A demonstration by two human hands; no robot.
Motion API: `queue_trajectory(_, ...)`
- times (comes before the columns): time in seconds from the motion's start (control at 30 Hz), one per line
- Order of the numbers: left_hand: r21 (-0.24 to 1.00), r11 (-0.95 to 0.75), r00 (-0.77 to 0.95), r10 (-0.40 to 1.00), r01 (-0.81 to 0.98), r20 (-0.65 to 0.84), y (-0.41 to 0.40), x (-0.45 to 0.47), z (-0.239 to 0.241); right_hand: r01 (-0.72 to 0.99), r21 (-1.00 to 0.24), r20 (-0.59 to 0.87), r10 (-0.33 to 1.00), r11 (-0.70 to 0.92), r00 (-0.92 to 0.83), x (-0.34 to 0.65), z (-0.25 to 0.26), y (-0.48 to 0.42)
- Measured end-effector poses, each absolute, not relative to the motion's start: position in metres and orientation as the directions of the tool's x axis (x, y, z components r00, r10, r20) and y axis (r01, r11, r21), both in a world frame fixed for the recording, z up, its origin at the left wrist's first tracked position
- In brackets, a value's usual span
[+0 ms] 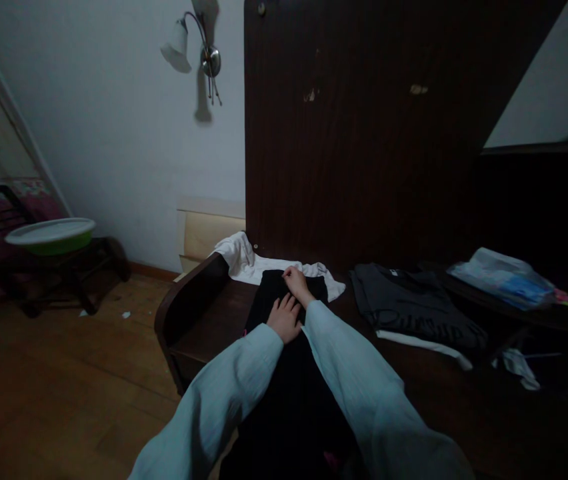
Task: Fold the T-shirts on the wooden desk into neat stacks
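Note:
A black garment (268,293), possibly trousers, is spread lengthwise over the dark wooden bench, its near part merging into deep shadow. My left hand (285,320) lies flat on it with the fingers spread. Just beyond, my right hand (298,283) has its fingers curled and pinched at the garment's far edge; exactly how much cloth is between them is hard to see. A crumpled white cloth (244,263) stretches behind the garment, draped partly over the bench's armrest.
On the right a dark grey printed shirt (414,303) lies folded, with white cloth under its near edge. Past it sits a plastic package (507,277). The curved armrest (169,310) borders the bench on the left. A green-and-white basin (51,237) rests on a chair.

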State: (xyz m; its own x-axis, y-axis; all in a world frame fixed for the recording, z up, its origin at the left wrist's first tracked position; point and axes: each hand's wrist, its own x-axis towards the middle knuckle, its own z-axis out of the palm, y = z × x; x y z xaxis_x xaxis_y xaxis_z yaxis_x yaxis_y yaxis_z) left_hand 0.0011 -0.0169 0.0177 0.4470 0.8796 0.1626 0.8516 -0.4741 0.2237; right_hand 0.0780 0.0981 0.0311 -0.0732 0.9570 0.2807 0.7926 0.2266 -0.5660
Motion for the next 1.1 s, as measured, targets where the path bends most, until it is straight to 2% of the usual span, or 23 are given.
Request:
queue_trajectory(0.17,0.308,-0.47,0.439,0.883,0.827,0.166,-0.016,-0.001,0.003,0.777,-0.574,0.271,0.955,0.26,-0.12,0.082,0.027,0.094)
queue_trajectory(0.37,0.344,-0.451,0.406,0.892,0.823,0.199,-0.014,-0.001,-0.002,0.805,-0.529,0.346,0.934,0.269,-0.085,0.119,0.055,0.094)
queue_trajectory(0.53,0.368,-0.425,0.351,0.902,0.827,0.252,-0.014,-0.002,0.002,0.862,-0.478,0.243,0.968,0.17,-0.056,0.158,0.063,0.098)
queue_trajectory(0.63,0.392,-0.394,0.323,0.917,0.831,0.236,-0.013,-0.004,0.003,0.865,-0.466,0.204,0.974,0.184,-0.097,0.168,0.058,0.098)
queue_trajectory(0.8,0.445,-0.395,0.309,0.916,0.803,0.256,-0.01,-0.007,0.003,0.877,-0.445,0.278,0.959,0.183,-0.059,0.164,0.053,0.099)
queue_trajectory(0.97,0.41,-0.37,0.248,0.914,0.834,0.321,-0.012,-0.005,0.003,0.887,-0.425,0.321,0.946,0.18,-0.038,0.151,0.041,0.095)
queue_trajectory(1.1,0.347,-0.423,0.313,0.89,0.837,0.331,-0.013,-0.002,0.001,0.891,-0.409,0.317,0.946,0.199,-0.066,0.141,0.033,0.089)
